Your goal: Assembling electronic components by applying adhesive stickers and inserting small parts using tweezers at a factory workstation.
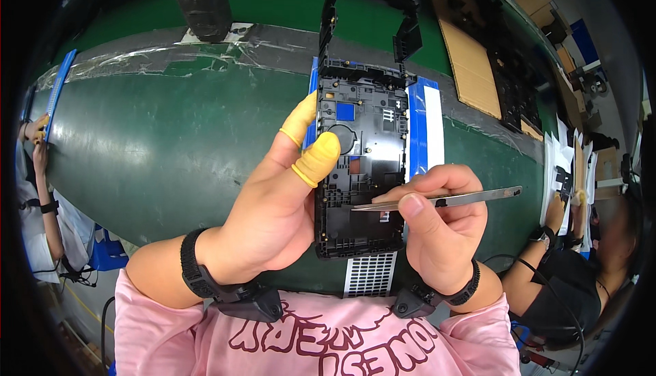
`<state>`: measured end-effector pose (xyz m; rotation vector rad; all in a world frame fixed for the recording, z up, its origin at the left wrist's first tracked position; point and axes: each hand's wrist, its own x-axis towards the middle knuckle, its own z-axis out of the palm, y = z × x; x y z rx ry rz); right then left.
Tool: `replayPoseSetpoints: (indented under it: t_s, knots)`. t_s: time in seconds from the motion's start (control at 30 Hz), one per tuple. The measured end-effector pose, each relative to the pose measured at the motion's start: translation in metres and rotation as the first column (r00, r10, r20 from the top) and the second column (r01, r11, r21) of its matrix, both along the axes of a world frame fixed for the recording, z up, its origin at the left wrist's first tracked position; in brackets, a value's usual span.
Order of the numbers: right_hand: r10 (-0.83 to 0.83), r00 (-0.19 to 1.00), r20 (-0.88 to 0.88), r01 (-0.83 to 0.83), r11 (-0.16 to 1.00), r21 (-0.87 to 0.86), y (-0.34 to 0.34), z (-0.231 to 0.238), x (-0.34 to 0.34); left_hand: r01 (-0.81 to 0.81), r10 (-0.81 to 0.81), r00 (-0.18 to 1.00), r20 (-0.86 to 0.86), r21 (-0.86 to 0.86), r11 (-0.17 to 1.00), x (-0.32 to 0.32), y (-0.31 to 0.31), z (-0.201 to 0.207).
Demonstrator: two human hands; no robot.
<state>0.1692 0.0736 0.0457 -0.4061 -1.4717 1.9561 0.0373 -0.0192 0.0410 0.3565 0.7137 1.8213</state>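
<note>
My left hand (270, 202) grips a long black plastic housing (362, 232) by its left edge. Yellow finger cots cover its thumb and a finger. The housing has ribs, small brass-coloured inserts and cutouts on its inner face, and an open frame at its far end. Pinched in my right hand (444, 229) is a pair of metal tweezers (471, 198). The tweezer tips point left over the lower part of the housing; whether they touch it or hold anything is too small to tell.
Beneath the housing lie a blue-and-white strip (427, 130) and a white slotted sheet (369, 273) on the green table (164, 150). Cardboard (471, 68) and black parts (523, 89) sit far right. A dark-wrapped post (201, 7) stands at the back. People work on both sides.
</note>
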Motion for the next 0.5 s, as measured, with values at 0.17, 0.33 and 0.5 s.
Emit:
replayPoseSetpoints:
  t_s: [0.17,0.33,0.5]
  knots:
    - [0.002,1.0,0.028,-0.003,1.0,0.03,0.0018,-0.0033,-0.001,-0.029,0.028,1.0,0.013,0.02,0.999,0.0022,0.0013,-0.0027]
    - [-0.019,1.0,0.018,0.019,1.0,0.018,-0.0015,-0.0013,0.0006,-0.018,0.018,1.0,-0.001,0.034,0.999,0.0033,-0.001,-0.0021]
    - [-0.024,0.999,0.04,0.022,0.999,0.047,-0.0011,-0.0021,-0.0003,-0.032,0.031,0.999,0.022,0.025,0.999,0.0042,-0.0003,-0.0021]
